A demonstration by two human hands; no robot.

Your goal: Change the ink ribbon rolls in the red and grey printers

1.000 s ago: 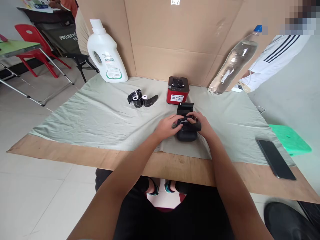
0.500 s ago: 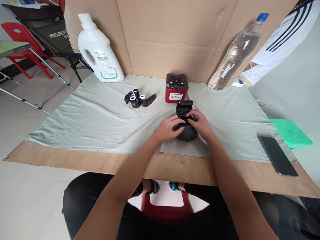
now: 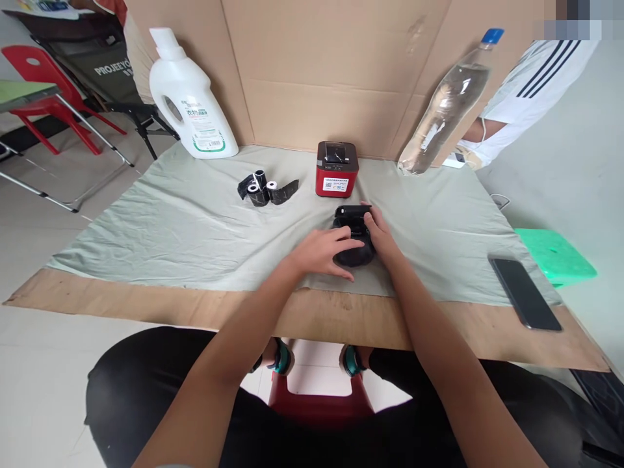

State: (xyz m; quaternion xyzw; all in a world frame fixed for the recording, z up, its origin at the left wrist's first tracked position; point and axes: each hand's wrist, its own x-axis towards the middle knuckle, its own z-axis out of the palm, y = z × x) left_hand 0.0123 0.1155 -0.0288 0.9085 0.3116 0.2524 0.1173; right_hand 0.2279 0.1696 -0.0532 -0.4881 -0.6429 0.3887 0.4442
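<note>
A black device with a hinged lid (image 3: 358, 258), which looks like a small portable printer, lies on the cloth in front of me. Its lid is raised, though lower than upright, and the inside is partly covered by my fingers. My right hand (image 3: 381, 235) grips the device's right side, thumb at the lid's edge. Over the left side hovers my left hand (image 3: 322, 250), its fingers spread; whether a fingertip touches the device I cannot tell. Just behind stands a red and black receipt printer (image 3: 336, 172). Several paper rolls in black wrapping (image 3: 260, 190) lie to the left.
A white detergent jug (image 3: 195, 107) and a clear water bottle (image 3: 446, 107) lean against a cardboard screen (image 3: 331, 58). A phone (image 3: 525, 292) lies at the table's right edge, near a green stool (image 3: 556, 253). A person in a white sleeve is beyond the screen.
The lid has tipped down toward the device body. My right hand has moved from the opening to the side and lid edge. My left fingers have lifted and spread.
</note>
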